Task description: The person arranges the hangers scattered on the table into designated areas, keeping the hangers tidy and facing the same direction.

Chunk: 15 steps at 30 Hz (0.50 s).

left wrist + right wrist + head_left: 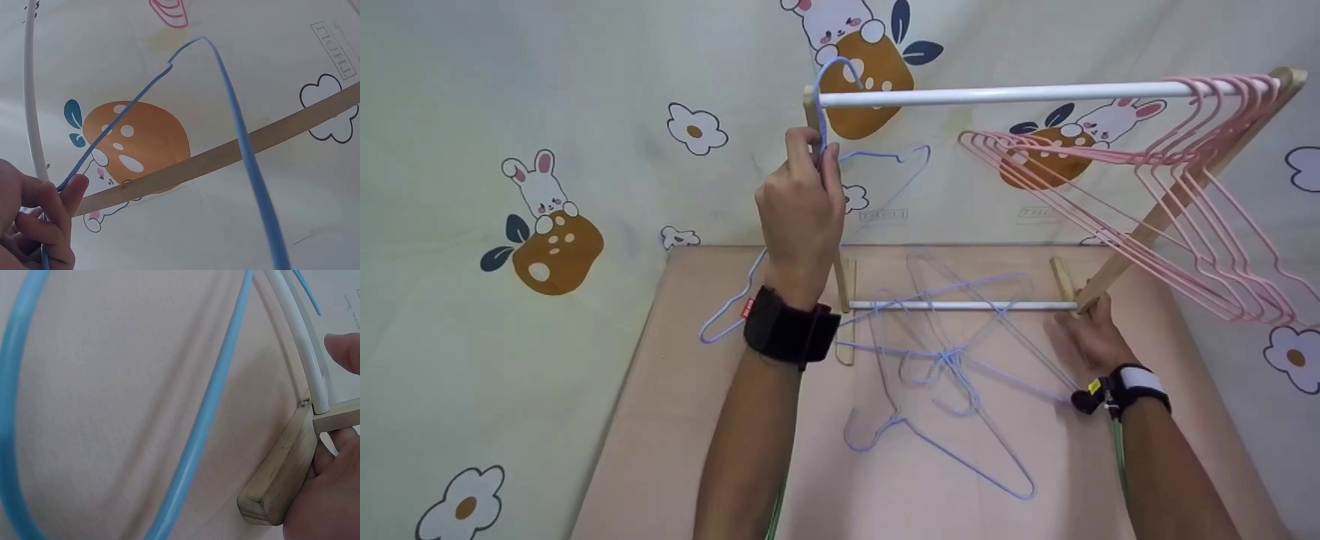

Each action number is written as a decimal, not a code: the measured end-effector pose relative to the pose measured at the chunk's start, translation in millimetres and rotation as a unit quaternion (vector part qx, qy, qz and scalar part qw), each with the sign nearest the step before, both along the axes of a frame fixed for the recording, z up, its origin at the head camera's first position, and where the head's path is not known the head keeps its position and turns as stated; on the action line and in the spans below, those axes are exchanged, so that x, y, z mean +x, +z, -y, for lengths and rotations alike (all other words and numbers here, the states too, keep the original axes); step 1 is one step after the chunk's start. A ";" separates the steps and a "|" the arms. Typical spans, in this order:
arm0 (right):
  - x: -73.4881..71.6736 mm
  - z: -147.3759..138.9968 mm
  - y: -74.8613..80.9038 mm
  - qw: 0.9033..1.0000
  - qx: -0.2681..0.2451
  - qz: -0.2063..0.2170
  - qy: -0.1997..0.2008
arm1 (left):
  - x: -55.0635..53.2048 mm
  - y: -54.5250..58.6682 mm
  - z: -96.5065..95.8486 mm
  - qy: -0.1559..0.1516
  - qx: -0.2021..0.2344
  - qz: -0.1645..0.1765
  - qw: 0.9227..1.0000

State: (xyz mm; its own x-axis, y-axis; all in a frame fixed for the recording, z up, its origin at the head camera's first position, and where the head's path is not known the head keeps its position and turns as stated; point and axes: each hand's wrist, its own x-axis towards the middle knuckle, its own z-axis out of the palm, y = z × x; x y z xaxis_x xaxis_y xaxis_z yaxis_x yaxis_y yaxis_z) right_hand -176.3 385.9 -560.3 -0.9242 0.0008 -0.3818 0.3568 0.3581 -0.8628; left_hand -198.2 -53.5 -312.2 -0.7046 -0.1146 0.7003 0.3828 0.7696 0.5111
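Observation:
My left hand (800, 202) pinches a blue wire hanger (247, 146) just below its hook. The hook stands at the left end of the rack's white top rail (997, 94), its tip level with the rail's upper edge; whether it touches the rail I cannot tell. Low on the right, my right hand (1093, 335) grips the wooden post (1140, 236) of the rack near its foot (275, 472). In the right wrist view its fingers go behind the wood and the thumb stands apart from it. Several pink hangers (1200, 157) hang bunched at the rail's right end.
Several blue hangers (952, 356) lie tangled on the pinkish table surface (697, 450), in front of and across the lower white bar (960, 305). A patterned cloth (585, 90) with rabbits and flowers stands behind and at both sides.

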 end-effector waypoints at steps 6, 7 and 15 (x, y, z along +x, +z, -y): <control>2.2 1.1 3.4 1.000 0.000 0.001 0.001 | -2.1 -6.1 -3.5 0.012 0.008 0.005 1.000; 1.8 0.5 2.3 1.000 0.004 0.000 0.001 | -2.6 -7.2 -3.9 0.013 0.009 0.005 1.000; 2.0 -0.1 0.4 1.000 0.008 -0.004 -0.003 | -4.5 -17.3 -4.7 0.021 0.012 0.009 1.000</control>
